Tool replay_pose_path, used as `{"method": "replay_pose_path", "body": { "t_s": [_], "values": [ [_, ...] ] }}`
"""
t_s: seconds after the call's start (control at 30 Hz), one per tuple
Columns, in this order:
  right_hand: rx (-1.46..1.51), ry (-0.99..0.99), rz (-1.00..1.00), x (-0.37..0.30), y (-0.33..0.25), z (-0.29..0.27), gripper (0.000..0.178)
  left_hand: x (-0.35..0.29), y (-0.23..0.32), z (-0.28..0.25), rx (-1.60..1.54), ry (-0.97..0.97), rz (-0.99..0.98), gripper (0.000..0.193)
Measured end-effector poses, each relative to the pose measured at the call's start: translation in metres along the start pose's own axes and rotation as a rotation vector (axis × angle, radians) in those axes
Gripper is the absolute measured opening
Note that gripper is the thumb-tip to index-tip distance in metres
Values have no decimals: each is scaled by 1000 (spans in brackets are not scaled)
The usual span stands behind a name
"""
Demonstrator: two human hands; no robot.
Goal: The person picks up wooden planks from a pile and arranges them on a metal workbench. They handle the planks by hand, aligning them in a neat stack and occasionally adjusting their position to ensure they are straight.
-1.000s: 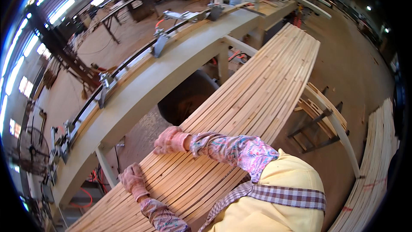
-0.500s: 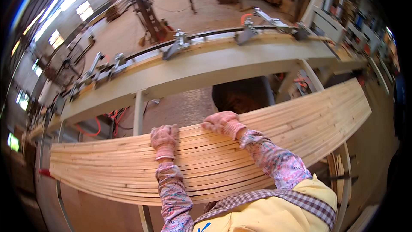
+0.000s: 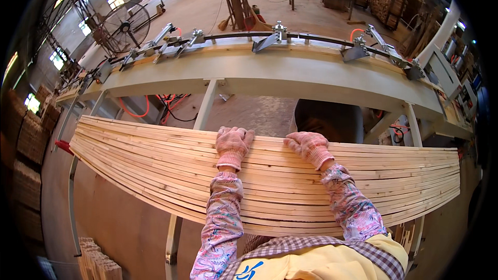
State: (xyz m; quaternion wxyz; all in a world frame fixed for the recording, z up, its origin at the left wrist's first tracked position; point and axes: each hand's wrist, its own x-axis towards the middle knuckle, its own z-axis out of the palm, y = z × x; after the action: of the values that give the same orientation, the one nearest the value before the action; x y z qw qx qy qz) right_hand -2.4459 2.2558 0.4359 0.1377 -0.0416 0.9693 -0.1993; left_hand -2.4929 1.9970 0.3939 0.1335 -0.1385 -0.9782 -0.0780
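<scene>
A wide layer of long, pale wooden strips (image 3: 280, 192) lies side by side in front of me, spanning most of the picture. My left hand (image 3: 233, 148), in a pink knitted glove, is closed over the far edge of the layer, left of its middle. A short way to the right, my right hand (image 3: 309, 149), gloved alike, curls its fingers over the same far edge. Both sets of fingertips are hidden behind the outermost strip. Thin dark gaps show between some strips.
Beyond the strips runs a long grey machine frame (image 3: 249, 65) with metal clamps (image 3: 280, 31) along its top. A dark bin (image 3: 332, 119) stands under it, near orange hoses (image 3: 140, 111). Stacked wood (image 3: 96, 262) sits at lower left. Metal legs (image 3: 174, 238) support the strips.
The view has turned, so the machine frame and strips appear more level and shifted right. Both hands stay on the far edge of the strips.
</scene>
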Motion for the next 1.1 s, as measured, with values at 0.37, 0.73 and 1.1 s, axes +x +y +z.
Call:
{"method": "replay_pose_path", "body": {
  "t_s": [0.37, 0.73, 1.1],
  "values": [
    [-39, -18, 28, -3, -5, -3, 46, 3, -5, 8, -50, -46, 8, 47],
    [71, 126, -83, 12, 20, 23, 40, 3, 1, 3, 69, -85, -26, 32],
    [364, -39, -363, 21, 30, -10, 46, -2, -8, 9, -82, 90, -104, 31]
  ]
}}
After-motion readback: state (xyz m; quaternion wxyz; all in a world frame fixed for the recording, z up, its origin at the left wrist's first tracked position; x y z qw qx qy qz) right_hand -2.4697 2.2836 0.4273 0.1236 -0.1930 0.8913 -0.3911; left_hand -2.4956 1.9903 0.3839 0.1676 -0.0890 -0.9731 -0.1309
